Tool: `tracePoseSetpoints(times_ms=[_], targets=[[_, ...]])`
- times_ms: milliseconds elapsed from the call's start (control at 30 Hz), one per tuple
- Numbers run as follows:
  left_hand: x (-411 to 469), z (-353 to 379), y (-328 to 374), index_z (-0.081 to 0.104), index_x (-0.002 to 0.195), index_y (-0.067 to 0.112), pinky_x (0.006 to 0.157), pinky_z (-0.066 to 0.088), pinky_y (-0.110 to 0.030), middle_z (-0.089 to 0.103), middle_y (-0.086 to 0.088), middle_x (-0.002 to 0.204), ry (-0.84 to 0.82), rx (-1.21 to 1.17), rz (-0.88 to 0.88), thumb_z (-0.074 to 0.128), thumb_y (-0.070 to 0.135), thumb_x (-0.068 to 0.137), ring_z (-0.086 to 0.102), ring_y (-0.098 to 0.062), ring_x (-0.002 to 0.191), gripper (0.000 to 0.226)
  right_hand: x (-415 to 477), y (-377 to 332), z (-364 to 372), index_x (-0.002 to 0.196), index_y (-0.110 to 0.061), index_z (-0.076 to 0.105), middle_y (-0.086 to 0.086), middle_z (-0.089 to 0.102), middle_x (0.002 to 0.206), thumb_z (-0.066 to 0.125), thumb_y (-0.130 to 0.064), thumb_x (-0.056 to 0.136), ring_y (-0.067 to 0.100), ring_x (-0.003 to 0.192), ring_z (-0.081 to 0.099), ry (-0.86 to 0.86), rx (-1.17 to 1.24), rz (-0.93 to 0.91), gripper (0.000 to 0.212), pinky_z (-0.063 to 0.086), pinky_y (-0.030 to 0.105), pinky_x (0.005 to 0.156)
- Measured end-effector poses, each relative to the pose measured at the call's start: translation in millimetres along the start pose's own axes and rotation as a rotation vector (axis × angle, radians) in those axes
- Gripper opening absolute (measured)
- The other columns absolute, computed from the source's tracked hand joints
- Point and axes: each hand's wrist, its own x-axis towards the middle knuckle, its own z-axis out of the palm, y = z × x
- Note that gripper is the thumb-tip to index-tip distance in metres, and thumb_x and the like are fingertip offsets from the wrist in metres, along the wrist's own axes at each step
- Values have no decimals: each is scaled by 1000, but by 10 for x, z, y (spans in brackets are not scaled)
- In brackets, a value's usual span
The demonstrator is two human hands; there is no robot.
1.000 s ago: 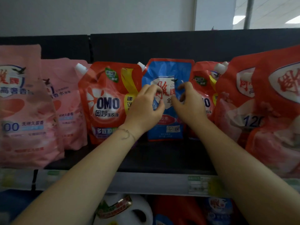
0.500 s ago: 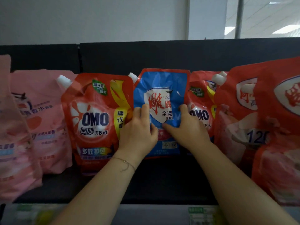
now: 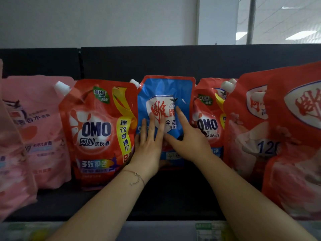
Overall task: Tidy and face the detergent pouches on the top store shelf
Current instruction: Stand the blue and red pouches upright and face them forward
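Both my arms reach up and forward over the shelf (image 3: 173, 202) edge, meeting at the middle. My left hand (image 3: 147, 146) lies flat, fingers straight and slightly spread, pointing up the front of the blue pouch (image 3: 165, 94). My right hand (image 3: 189, 143) is flat too, fingers splayed and angled up to the left, its index finger on the white logo. Neither hand grips; both just press on the pouch face. The blue pouch stands upright at the far side of the shelf, label forward, between the left OMO pouch (image 3: 97, 129) and the right OMO pouch (image 3: 208, 122), touching both.
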Motion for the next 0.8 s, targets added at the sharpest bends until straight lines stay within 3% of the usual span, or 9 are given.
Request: tracePoseSetpoints(times_ms=[67, 167, 300, 467, 567, 633, 700, 733, 800], targets=[[1, 8, -4, -46, 131, 31, 116, -2, -49, -49, -2, 142, -15, -39, -6, 73, 30, 81, -34, -29, 138, 128, 24, 4, -23, 143, -53, -17, 2, 66, 102, 39, -66, 90, 20, 89, 65, 27, -36, 55, 78, 53, 38, 81], [-11, 16, -11, -42, 136, 29, 114, -5, -47, -49, -3, 143, -23, -48, -7, 73, 48, 76, -36, -29, 137, 131, 86, 43, -62, 145, -47, -18, 4, 48, 144, 35, -65, 93, 26, 120, 55, 61, 21, 152, 76, 45, 39, 93], [-18, 42, -35, -44, 134, 28, 116, 0, -48, -51, -5, 140, -3, 9, -20, 75, 39, 79, -40, -26, 132, 132, 122, 60, -84, 148, -45, -10, 6, 43, 147, 32, -64, 94, 28, 127, 48, 22, 31, 211, 72, 43, 40, 95], [-21, 43, -1, -45, 134, 23, 115, -4, -50, -51, -11, 140, -70, 54, -50, 69, 66, 68, -37, -32, 136, 139, 173, 57, -81, 151, -42, -2, 5, 37, 152, 32, -63, 94, 29, 131, 44, 19, 43, 247, 69, 40, 44, 101], [-27, 39, 53, -43, 136, 25, 114, -3, -55, -51, -7, 140, -109, 14, -80, 68, 71, 64, -38, -32, 135, 139, 161, 57, -70, 151, -39, -2, 6, 40, 149, 33, -61, 95, 29, 127, 47, 25, 36, 230, 70, 42, 44, 99], [-29, 17, 71, -28, 144, 22, 115, 3, -55, -35, -8, 148, -46, -31, -73, 65, 70, 69, -24, -33, 141, 128, 123, 49, -58, 151, -35, 2, 6, 50, 141, 41, -56, 94, 26, 119, 55, 85, 80, 190, 72, 47, 44, 96], [-24, -31, 65, 13, 148, 14, 113, 24, -54, 9, -12, 150, 166, -87, 22, 61, 65, 73, 14, -33, 139, 103, 71, -5, -73, 147, -33, 9, 4, 65, 113, 52, -46, 92, 21, 95, 65, 205, 166, 127, 71, 54, 43, 82], [-13, -46, 59, 35, 139, 11, 106, 35, -49, 33, -12, 140, 282, -140, 90, 59, 59, 74, 32, -30, 129, 85, 49, -46, -93, 144, -34, 12, 2, 67, 98, 55, -40, 91, 18, 81, 66, 259, 203, 90, 69, 56, 42, 75], [-17, -91, 85, 53, 118, 11, 93, 40, -34, 52, -4, 115, 395, -261, 215, 57, 43, 74, 45, -22, 107, 54, 0, -150, -173, 138, -35, 20, 1, 64, 86, 57, -34, 89, 17, 72, 63, 299, 219, 6, 61, 55, 40, 68]])
